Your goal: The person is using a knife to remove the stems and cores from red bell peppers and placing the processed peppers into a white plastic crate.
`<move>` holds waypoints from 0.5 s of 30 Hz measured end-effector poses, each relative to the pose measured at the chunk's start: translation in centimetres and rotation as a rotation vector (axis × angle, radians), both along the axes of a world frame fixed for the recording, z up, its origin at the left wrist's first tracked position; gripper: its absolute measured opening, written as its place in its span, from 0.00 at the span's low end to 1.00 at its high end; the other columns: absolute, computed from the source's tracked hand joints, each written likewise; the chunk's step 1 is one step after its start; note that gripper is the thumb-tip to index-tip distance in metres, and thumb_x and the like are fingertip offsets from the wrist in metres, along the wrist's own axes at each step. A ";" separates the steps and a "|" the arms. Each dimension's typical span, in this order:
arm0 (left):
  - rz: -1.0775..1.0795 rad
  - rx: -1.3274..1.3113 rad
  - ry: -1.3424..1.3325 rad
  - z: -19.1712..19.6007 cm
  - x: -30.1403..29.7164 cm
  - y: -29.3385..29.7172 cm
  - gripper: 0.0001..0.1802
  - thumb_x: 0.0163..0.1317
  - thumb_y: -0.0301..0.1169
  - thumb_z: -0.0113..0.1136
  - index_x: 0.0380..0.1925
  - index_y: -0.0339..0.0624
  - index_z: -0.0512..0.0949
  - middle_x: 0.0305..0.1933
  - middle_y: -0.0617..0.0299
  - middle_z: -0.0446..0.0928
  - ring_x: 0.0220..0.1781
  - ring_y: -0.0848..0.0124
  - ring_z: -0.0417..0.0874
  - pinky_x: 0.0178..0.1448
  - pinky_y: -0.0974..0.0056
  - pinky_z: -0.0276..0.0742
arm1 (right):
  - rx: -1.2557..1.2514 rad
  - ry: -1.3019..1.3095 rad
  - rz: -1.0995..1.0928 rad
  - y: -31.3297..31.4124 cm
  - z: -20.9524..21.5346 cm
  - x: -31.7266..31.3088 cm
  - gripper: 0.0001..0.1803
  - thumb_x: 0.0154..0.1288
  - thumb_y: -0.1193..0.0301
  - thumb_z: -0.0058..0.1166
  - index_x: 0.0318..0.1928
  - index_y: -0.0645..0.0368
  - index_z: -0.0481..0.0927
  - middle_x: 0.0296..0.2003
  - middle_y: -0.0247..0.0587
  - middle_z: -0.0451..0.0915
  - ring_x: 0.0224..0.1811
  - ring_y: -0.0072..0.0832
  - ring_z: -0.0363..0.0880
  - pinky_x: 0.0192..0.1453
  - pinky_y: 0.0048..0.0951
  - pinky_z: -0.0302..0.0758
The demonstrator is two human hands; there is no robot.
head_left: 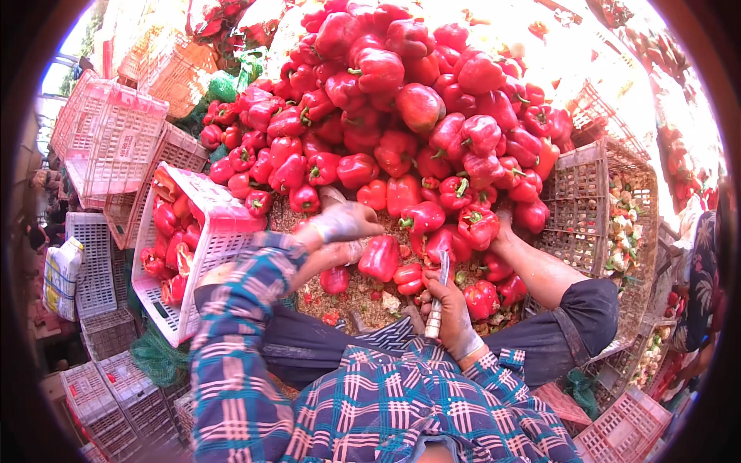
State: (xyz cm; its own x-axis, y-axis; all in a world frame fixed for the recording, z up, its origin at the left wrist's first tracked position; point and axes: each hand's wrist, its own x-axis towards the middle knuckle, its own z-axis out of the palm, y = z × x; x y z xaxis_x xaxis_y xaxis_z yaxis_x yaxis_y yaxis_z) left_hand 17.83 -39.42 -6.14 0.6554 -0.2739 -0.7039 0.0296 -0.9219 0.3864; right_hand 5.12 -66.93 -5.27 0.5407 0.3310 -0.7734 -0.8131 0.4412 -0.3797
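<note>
My left hand (345,221) reaches over the near edge of a large heap of red bell peppers (378,71). Its fingers are stretched out, slightly blurred, and I see nothing held in them. Just to its right, a red bell pepper (380,258) lies on the littered ground. My right hand (451,310) is closed round the pale handle of a knife (434,318), blade pointing up and away from me. Beyond the blade lie more red peppers, including one (482,299) right of that hand. A tilted pinkish-white crate (220,202) at left holds red peppers, some cut open.
Stacked plastic crates (123,147) stand at far left, near a white jug (63,278) and green netting (160,355). On the right, a brown crate (575,202) stands beside pale trimmings (624,224). My bent legs (540,266) frame ground covered with seeds and scraps (347,297).
</note>
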 end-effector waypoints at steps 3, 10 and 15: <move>0.237 0.173 0.096 -13.2 -6.0 -2.0 0.46 0.59 0.64 0.55 0.69 0.45 0.67 0.64 0.41 0.76 0.65 0.47 0.77 0.69 0.52 0.70 | -0.003 0.011 -0.008 -0.1 0.7 0.3 0.21 0.71 0.69 0.53 0.62 0.61 0.69 0.29 0.36 0.75 0.22 0.21 0.73 0.23 0.25 0.74; 0.513 0.246 0.096 -14.3 -7.6 -6.3 0.57 0.49 0.59 0.65 0.75 0.46 0.55 0.61 0.37 0.76 0.62 0.45 0.80 0.64 0.48 0.74 | -0.047 0.003 -0.068 -0.8 -0.8 -0.4 0.23 0.71 0.69 0.54 0.62 0.60 0.68 0.29 0.38 0.76 0.21 0.23 0.74 0.23 0.27 0.74; 0.546 0.371 -0.037 -15.6 -9.6 -7.5 0.60 0.48 0.63 0.65 0.77 0.49 0.52 0.60 0.38 0.77 0.61 0.47 0.80 0.62 0.50 0.75 | -0.100 -0.092 -0.026 0.0 -1.0 -0.3 0.20 0.71 0.66 0.55 0.60 0.59 0.73 0.28 0.33 0.77 0.22 0.20 0.75 0.26 0.21 0.73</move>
